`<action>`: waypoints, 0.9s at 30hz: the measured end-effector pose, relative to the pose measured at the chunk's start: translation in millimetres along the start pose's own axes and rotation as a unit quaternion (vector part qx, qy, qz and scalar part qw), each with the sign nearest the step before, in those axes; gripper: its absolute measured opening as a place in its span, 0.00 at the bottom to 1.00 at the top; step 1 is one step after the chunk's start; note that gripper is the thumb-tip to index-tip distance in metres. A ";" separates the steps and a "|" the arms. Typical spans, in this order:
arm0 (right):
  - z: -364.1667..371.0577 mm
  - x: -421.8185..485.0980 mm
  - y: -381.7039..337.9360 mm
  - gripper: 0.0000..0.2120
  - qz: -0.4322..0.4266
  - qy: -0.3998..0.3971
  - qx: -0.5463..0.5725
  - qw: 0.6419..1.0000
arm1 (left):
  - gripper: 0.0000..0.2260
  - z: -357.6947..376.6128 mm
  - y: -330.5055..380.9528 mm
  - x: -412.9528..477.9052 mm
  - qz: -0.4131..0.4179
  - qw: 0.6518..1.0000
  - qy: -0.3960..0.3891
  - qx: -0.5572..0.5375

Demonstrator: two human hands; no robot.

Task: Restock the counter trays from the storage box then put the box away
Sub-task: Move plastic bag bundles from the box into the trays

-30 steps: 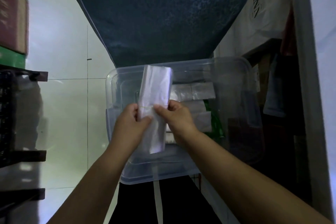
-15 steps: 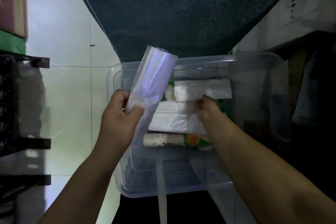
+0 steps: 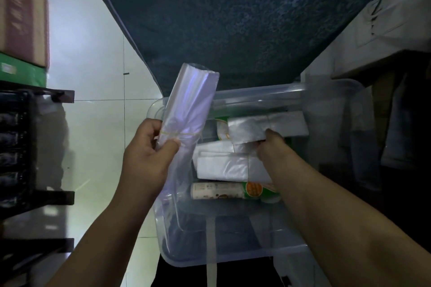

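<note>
A clear plastic storage box (image 3: 331, 98) lies below me, holding several white packs of plastic bags and green-labelled packets (image 3: 235, 190). My left hand (image 3: 147, 158) grips a rubber-banded bundle of clear plastic bags (image 3: 191, 105), held tilted above the box's left edge. My right hand (image 3: 271, 147) reaches inside the box, its thumb on top and its fingers under the upper white pack of bags (image 3: 265, 127), taking hold of it.
A dark blue patterned cloth surface (image 3: 233, 18) spreads above the box. Stacked cartons (image 3: 23, 18) and a dark rack (image 3: 16, 151) stand at the left on a white tiled floor (image 3: 98, 123). Cardboard boxes and dark clutter (image 3: 396, 30) fill the right side.
My right hand let go of the clear bundle and went down into the box onto a white pack. The left hand kept the bundle and tilted it left.
</note>
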State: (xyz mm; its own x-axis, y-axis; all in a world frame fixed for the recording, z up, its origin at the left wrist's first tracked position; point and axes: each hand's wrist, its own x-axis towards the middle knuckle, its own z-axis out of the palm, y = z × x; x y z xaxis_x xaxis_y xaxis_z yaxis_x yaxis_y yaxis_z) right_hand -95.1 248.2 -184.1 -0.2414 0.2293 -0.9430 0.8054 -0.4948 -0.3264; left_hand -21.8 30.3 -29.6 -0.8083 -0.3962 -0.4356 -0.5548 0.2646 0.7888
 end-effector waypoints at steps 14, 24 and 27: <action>-41.8 -239.2 4.6 0.11 -0.319 -0.100 -0.082 0.939 | 0.10 -52.7 68.8 -47.9 0.007 0.995 -0.043 -0.088; -71.0 -363.5 20.2 0.10 -0.385 -0.177 0.025 0.906 | 0.05 -43.3 130.5 -126.9 0.031 0.957 -0.235 -0.166; -90.9 -377.8 29.6 0.10 -0.411 -0.138 0.045 0.900 | 0.06 -33.8 135.0 -152.2 0.037 0.936 -0.298 -0.181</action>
State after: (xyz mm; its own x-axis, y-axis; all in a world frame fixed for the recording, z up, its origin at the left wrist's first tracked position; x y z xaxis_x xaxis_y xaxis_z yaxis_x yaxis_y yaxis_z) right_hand 69.1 223.1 168.5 -0.8707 0.3378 -0.3575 0.2497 -0.3225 -0.9130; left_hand 33.0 96.5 157.8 -0.8682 0.2017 -0.4533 -0.4767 -0.0859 0.8749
